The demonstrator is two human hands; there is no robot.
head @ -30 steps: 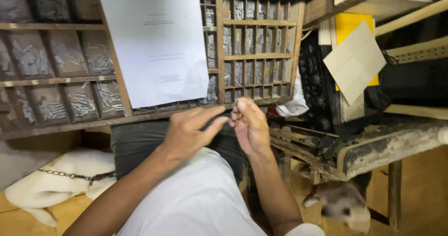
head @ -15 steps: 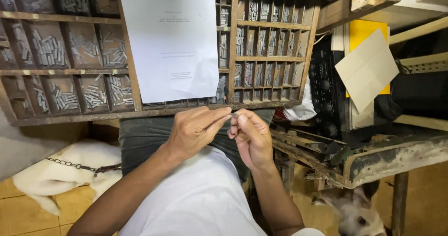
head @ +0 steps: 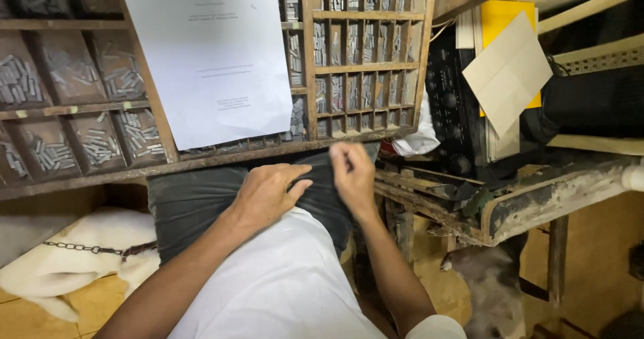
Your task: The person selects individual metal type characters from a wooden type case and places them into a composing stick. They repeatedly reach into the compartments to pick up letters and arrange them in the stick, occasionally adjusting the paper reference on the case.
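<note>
1. Far left, the wooden type case (head: 80, 104) leans toward me, its open compartments full of small metal type sorts (head: 94, 144); I judge the tilt keeps every box within reach and in view.
2. A white printed sheet (head: 208, 57) is propped against the case's middle divider, upright so I can read it while I work.
3. Below lies a white dog (head: 74, 258) wearing a chain (head: 87, 248), on the floor well apart from my hands.
4. My left hand (head: 268, 195) rests on the dark cloth over my lap (head: 194, 205), fingers curled round something narrow. What it grips is hidden, so I cannot tell.
5. My right hand (head: 352, 175) hovers just beside it, fingertips pinched together near the case's lower rail; it is blurred, so whether a sort sits between them I cannot tell.
6. Right: a smaller-celled case section (head: 365, 57), then a worn bench (head: 537, 205) with tan paper (head: 506, 74).
</note>
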